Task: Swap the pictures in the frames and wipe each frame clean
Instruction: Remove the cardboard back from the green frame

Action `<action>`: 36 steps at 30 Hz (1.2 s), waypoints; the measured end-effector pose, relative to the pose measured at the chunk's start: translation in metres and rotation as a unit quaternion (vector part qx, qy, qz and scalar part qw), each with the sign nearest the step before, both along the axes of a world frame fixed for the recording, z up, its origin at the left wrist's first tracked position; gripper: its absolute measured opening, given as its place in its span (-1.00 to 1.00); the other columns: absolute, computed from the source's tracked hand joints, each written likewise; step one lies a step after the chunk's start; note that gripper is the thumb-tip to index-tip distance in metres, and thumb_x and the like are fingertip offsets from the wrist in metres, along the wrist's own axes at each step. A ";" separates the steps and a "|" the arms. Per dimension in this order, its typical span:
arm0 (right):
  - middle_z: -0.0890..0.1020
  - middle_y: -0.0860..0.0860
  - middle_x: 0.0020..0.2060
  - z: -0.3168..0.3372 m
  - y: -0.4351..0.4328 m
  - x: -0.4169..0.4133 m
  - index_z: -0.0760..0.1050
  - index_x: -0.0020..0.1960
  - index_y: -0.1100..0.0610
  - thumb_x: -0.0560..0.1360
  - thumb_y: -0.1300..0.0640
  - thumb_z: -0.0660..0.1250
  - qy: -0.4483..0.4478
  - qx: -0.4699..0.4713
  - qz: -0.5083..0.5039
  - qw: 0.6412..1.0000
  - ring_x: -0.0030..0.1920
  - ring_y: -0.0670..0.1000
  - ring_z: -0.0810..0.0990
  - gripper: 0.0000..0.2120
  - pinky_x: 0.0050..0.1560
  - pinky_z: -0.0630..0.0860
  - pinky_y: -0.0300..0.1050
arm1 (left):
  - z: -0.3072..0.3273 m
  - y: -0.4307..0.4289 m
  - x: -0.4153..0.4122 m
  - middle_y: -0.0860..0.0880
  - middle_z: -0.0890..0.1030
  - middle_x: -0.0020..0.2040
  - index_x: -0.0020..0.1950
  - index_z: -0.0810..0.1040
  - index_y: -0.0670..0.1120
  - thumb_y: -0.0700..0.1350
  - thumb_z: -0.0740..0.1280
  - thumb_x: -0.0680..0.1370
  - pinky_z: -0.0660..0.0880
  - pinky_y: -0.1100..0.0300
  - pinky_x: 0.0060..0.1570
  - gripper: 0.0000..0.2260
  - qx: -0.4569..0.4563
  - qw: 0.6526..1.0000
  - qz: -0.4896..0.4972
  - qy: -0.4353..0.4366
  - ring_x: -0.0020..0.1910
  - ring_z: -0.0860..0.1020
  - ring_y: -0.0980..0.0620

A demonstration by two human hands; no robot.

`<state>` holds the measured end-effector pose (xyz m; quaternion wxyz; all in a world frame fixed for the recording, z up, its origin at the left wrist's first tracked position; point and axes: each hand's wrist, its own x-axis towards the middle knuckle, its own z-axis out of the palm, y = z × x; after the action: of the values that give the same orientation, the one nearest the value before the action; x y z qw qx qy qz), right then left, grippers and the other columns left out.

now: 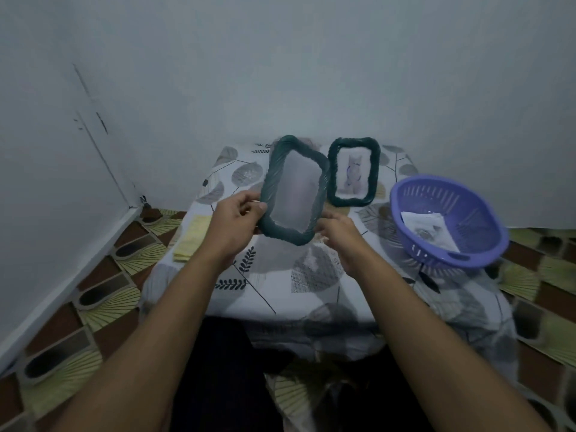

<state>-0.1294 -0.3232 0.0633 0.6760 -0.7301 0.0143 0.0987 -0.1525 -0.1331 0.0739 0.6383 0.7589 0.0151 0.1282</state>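
Frame with a dark green twisted rim [294, 190], rectangular with rounded corners, is held tilted above the leaf-patterned tablecloth [280, 291], its pane blurred. Its left edge is pinched between the thumb and curled fingers of the left hand [237, 219]. The right hand [335, 233] is set at the lower right corner; whether it grips cannot be told. A smaller matching frame [354, 172], showing a faint drawing, is propped against the wall just beyond the held one's right edge. Bare cloth is left beneath, toward the near edge. A folded yellow cloth [191, 238] lies at the left edge; a round purple plastic basket [442, 198] holding paper [427, 230] sits at the right.
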 end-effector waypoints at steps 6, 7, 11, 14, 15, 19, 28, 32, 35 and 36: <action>0.63 -0.07 0.07 0.013 -0.011 -0.008 0.59 0.25 -0.03 0.55 -0.04 0.34 -0.203 -0.108 -0.127 0.965 0.07 -0.06 0.61 -0.71 0.13 0.57 0.01 | 0.004 -0.028 -0.011 0.13 0.66 -0.12 0.15 0.65 -0.03 -0.15 0.37 0.58 0.53 0.35 -0.13 -0.82 0.246 0.964 0.031 -0.095 -0.22 0.58 0.29; 0.66 -0.10 0.01 0.017 -0.011 -0.009 0.62 0.20 -0.02 0.55 -0.09 0.35 -0.220 -0.107 -0.145 0.959 0.03 -0.09 0.62 -0.72 0.11 0.60 0.02 | 0.004 -0.033 -0.013 0.14 0.66 -0.11 0.17 0.66 -0.03 -0.15 0.38 0.57 0.49 0.44 -0.16 -0.81 0.272 0.954 0.035 -0.118 -0.25 0.56 0.34; 0.73 -0.09 -0.19 0.026 -0.010 -0.011 0.71 0.04 0.05 0.40 -0.32 0.39 -0.203 -0.061 -0.157 0.964 -0.13 -0.08 0.70 -0.52 0.02 0.65 0.07 | -0.004 -0.048 -0.017 -0.05 0.72 -0.06 0.20 0.64 -0.08 -0.08 0.35 0.55 0.61 0.08 -0.11 -0.75 0.349 0.914 0.033 -0.202 -0.17 0.68 -0.01; 0.72 -0.07 -0.28 0.024 -0.012 -0.012 0.72 -0.03 0.07 0.37 -0.29 0.47 -0.194 -0.051 -0.193 0.960 -0.24 -0.05 0.70 -0.56 -0.12 0.65 -0.02 | -0.013 -0.057 -0.015 -0.11 0.69 -0.18 0.20 0.63 -0.03 -0.02 0.27 0.54 0.57 0.01 -0.27 -0.71 0.428 0.872 0.055 -0.229 -0.25 0.64 -0.16; 0.72 -0.06 -0.31 0.024 -0.014 -0.012 0.72 -0.07 0.06 0.38 -0.22 0.50 -0.194 -0.049 -0.208 0.957 -0.27 -0.05 0.70 -0.64 -0.15 0.65 -0.02 | -0.015 -0.060 -0.016 -0.11 0.67 -0.24 0.20 0.62 -0.03 0.00 0.26 0.54 0.54 0.02 -0.32 -0.71 0.446 0.862 0.059 -0.234 -0.29 0.61 -0.17; 0.69 0.04 -0.39 0.020 -0.018 -0.010 0.71 -0.22 0.12 0.41 0.05 0.52 -0.153 -0.012 -0.234 0.960 -0.33 0.04 0.71 -0.86 -0.19 0.68 0.13 | -0.019 -0.066 -0.014 -0.09 0.67 -0.20 0.25 0.59 0.07 0.09 0.30 0.55 0.56 0.02 -0.28 -0.70 0.475 0.854 0.011 -0.212 -0.25 0.62 -0.14; 0.71 0.01 -0.36 -0.011 -0.038 0.000 0.65 -0.45 -0.04 0.46 0.18 0.43 -0.078 -0.011 -0.238 0.968 -0.22 0.14 0.72 -0.68 -0.14 0.69 0.15 | -0.011 -0.053 -0.017 0.02 0.53 -0.44 -0.14 0.69 -0.06 -0.02 0.31 0.57 0.36 0.25 -0.39 -0.79 0.235 0.954 0.084 -0.166 -0.46 0.42 0.15; 0.71 0.14 -0.26 -0.021 -0.043 0.002 0.68 -0.35 -0.10 0.43 0.05 0.42 -0.080 -0.019 -0.226 0.971 -0.16 0.15 0.70 -0.80 -0.06 0.64 0.28 | -0.015 -0.033 -0.006 0.05 0.70 -0.03 0.12 0.68 -0.01 -0.06 0.27 0.61 0.51 0.21 -0.14 -0.79 0.109 0.990 0.090 -0.014 -0.28 0.53 0.21; 0.72 0.01 -0.31 -0.022 -0.046 0.002 0.66 -0.40 -0.10 0.49 0.06 0.42 -0.077 -0.017 -0.220 0.972 -0.12 0.13 0.71 -0.71 -0.01 0.65 0.22 | -0.024 -0.020 -0.003 0.11 0.60 0.28 0.24 0.63 -0.01 0.03 0.23 0.64 0.48 -0.02 0.25 -0.72 0.125 0.988 0.017 0.084 0.14 0.59 0.02; 0.72 -0.04 -0.31 -0.023 -0.047 0.003 0.65 -0.39 -0.10 0.51 0.08 0.42 -0.076 -0.012 -0.217 0.973 -0.11 0.12 0.71 -0.71 0.00 0.65 0.20 | -0.027 -0.019 -0.002 0.14 0.62 0.22 0.15 0.66 0.01 0.05 0.22 0.65 0.49 0.00 0.21 -0.74 0.129 0.986 -0.010 0.104 0.11 0.60 0.04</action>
<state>-0.1268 -0.3704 0.0404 0.6717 -0.7230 0.1219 -0.1064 -0.1550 -0.1519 0.0465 0.5315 0.8440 0.0572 0.0433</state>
